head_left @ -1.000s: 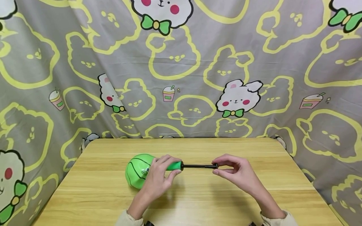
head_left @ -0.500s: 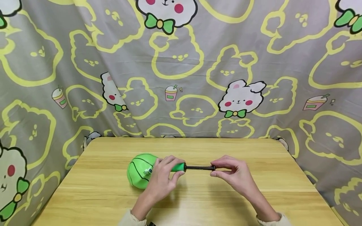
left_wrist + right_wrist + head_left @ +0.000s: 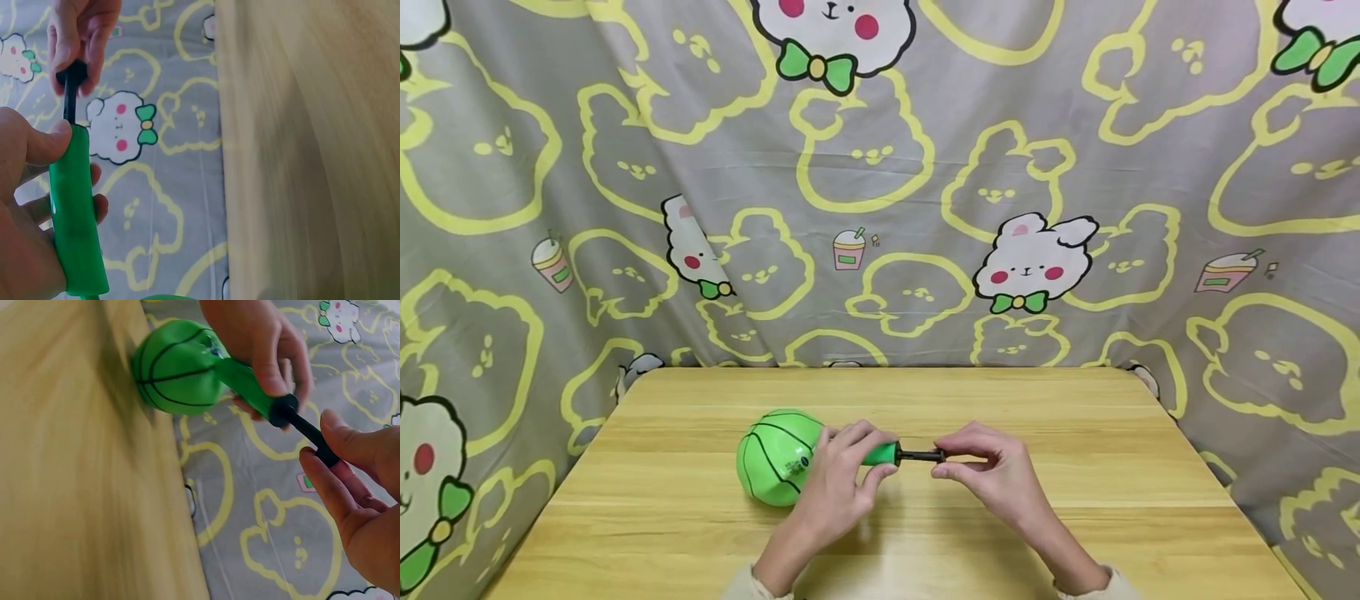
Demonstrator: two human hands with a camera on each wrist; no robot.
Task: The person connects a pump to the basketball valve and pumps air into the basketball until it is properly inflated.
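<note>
A green hand pump (image 3: 78,212) with a black rod and end knob spans the space between my hands. My left hand (image 3: 842,475) grips its green barrel, thumb near the black collar. The fingers and thumb of my right hand (image 3: 992,467) pinch the black knob (image 3: 326,455) at the rod's end; a short length of black rod (image 3: 919,456) shows between collar and knob. Left of the pump sits a green ball (image 3: 775,458) with black lines, slightly dented. In the right wrist view the pump's far end meets the ball.
The wooden table (image 3: 700,400) lies beneath both hands and the ball. Behind it and along its sides hangs a grey curtain (image 3: 910,192) printed with yellow outlines and white cartoon animals.
My right hand has moved left toward the left hand, pushing the rod into the barrel, so less rod shows. The left hand has shifted slightly right and nearer; the ball looks a little rounder.
</note>
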